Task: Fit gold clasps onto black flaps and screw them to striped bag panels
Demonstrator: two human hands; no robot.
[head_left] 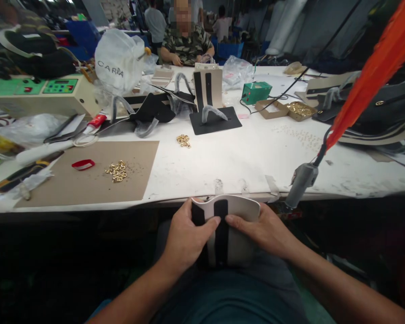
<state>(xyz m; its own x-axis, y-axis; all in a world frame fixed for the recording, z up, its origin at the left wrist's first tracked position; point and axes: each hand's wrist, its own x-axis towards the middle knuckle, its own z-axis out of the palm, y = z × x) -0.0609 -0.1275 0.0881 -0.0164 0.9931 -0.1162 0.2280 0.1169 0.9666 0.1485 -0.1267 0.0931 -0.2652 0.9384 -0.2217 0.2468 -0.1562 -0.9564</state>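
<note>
While both forearms reach in from below, head view: left hand (185, 236) part-closed, pinching the striped panel (238, 245) | right hand (266, 225) part-closed, gripping its other side | panel upright, bowed, at the near edge of the white table (256, 162), above the lap

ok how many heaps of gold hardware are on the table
3: one heap on the brown sheet, a smaller heap on the white tabletop right of it, and a boxed heap in a cardboard tray farther right. More may be hidden.
</note>
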